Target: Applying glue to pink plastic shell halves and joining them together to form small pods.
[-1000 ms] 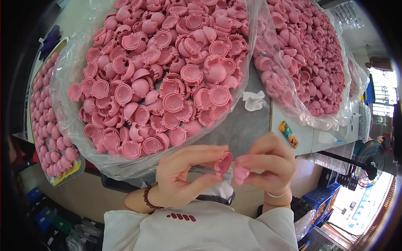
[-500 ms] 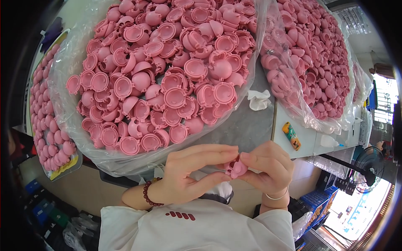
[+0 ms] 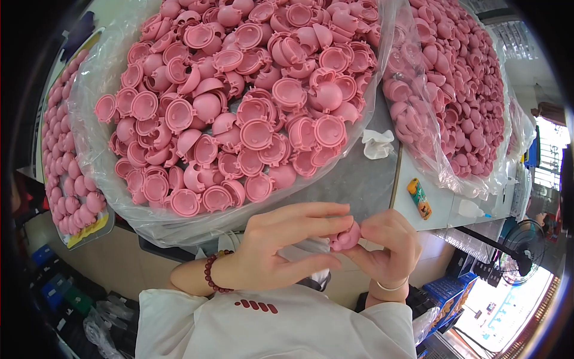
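My left hand (image 3: 284,245) and my right hand (image 3: 388,245) meet close to my chest, both pinching one small pink plastic ball (image 3: 345,238) made of two round shell halves pressed together. Fingertips of both hands cover most of it. Just above my hands a clear plastic bag (image 3: 107,179) lies open on the grey table (image 3: 359,179), heaped with several loose pink shell halves (image 3: 251,102), some hollow side up, some dome up.
A second clear bag of pink parts (image 3: 454,90) lies to the right, a third pile (image 3: 66,167) at the left edge. A crumpled white glove (image 3: 378,143), an orange-green small object (image 3: 420,198) and a floor fan (image 3: 517,245) are at right.
A second ago each hand held a separate pink half a little apart. The hands have come together and the two halves now sit joined as one ball between them.
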Tool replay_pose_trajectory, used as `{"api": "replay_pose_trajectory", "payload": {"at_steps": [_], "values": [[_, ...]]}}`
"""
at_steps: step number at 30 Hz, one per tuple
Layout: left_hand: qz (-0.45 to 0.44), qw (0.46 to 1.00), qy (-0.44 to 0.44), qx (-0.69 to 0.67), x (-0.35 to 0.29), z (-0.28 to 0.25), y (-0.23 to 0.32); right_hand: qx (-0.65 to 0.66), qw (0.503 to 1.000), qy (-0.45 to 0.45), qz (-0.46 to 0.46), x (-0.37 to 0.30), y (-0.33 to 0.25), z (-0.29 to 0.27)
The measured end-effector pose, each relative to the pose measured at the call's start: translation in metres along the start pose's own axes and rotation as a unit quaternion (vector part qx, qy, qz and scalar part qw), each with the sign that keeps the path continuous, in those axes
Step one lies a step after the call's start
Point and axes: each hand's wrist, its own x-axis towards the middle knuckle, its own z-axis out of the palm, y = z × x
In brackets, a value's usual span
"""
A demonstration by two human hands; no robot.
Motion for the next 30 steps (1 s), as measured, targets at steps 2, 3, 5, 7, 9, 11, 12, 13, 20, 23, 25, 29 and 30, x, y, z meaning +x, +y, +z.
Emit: {"api": "replay_pose_trajectory", "payload": {"at_steps": [2,3,5,7,9,11,12,13,20,23,25,29,30], "values": [[-0.003,1.000,0.008,-0.001,0.000,0.000,-0.001,-0.007,1.000,0.019,-0.005,-0.008,0.000,0.004],[0.015,1.000,0.012,-0.012,0.000,0.000,-0.004,0.004,1.000,0.012,-0.027,-0.011,-0.002,0.006],[0.033,0.999,0.017,-0.023,0.000,0.000,-0.005,0.015,0.999,0.004,-0.050,-0.014,-0.003,0.006],[0.015,1.000,0.023,-0.011,0.001,-0.001,-0.005,0.044,0.997,0.022,-0.067,-0.015,-0.001,0.003],[0.033,0.999,0.028,0.000,0.000,-0.001,-0.009,0.046,0.997,0.040,-0.038,-0.022,0.001,-0.007],[0.053,0.998,0.031,0.008,-0.001,-0.002,-0.012,0.012,0.992,0.125,-0.008,-0.028,0.010,-0.020],[0.070,0.997,0.029,0.007,-0.001,-0.002,-0.012,-0.020,0.982,0.189,-0.007,-0.033,0.017,-0.027],[0.087,0.996,0.026,0.006,-0.001,-0.003,-0.011,-0.092,0.960,0.265,-0.004,-0.038,0.027,-0.039],[0.088,0.995,0.042,-0.019,-0.003,-0.007,-0.005,-0.269,0.733,0.592,0.197,-0.089,0.114,-0.135],[0.072,0.995,0.005,-0.068,-0.002,-0.007,-0.003,-0.214,0.757,0.518,0.336,-0.109,0.140,-0.155],[-0.093,0.928,0.003,-0.361,-0.005,-0.005,0.008,-0.222,0.784,0.459,0.354,-0.104,0.145,-0.156],[-0.134,0.877,0.015,-0.461,-0.005,-0.007,0.003,-0.341,0.790,0.400,0.316,-0.089,0.128,-0.148],[-0.149,0.858,0.002,-0.492,-0.005,-0.006,0.000,-0.334,0.793,0.401,0.314,-0.077,0.118,-0.142]]}}
